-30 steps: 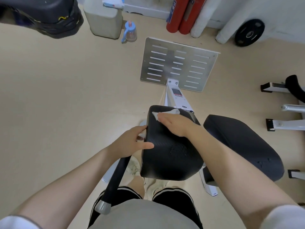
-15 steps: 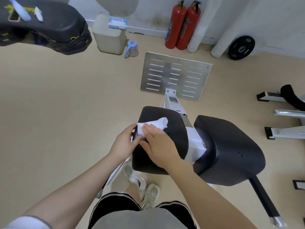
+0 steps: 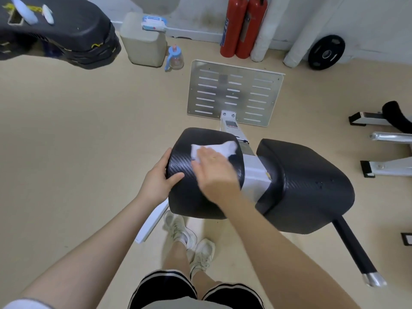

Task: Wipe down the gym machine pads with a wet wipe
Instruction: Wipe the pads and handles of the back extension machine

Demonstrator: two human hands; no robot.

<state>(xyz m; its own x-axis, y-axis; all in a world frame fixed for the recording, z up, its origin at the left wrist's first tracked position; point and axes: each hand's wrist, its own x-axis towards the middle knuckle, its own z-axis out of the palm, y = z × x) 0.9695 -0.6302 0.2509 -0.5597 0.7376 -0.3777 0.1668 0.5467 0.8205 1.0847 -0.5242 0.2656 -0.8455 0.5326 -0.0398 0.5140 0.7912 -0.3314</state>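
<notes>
- One white wet wipe (image 3: 214, 149) is spread on the top of the left pad (image 3: 200, 175), towards its far edge, and is pressed flat under the right hand (image 3: 214, 172), fingers laid out straight over it.
- The left hand (image 3: 159, 179) is clamped on that pad's left edge, thumb on top and fingers wrapped round the side, out of sight.
- Two black pads are counted on the machine: the one being wiped and a right pad (image 3: 307, 186) just beside it, joined by a white frame (image 3: 254, 172).
- A black bar with a silver cap (image 3: 359, 255) is seen sticking out from under the right pad's near corner.
- One slotted metal footplate (image 3: 234, 92) is lying on the floor beyond the pads; a small label on its post is too blurry to be read.
- Along the far wall: two red fire extinguishers (image 3: 243, 27), one weight plate (image 3: 326, 52), one pack of wipes (image 3: 153, 22) on a beige bin (image 3: 143, 47), and one small bottle (image 3: 175, 58). The extinguisher writing can't be made out.
- More equipment is cut off at the right edge.
</notes>
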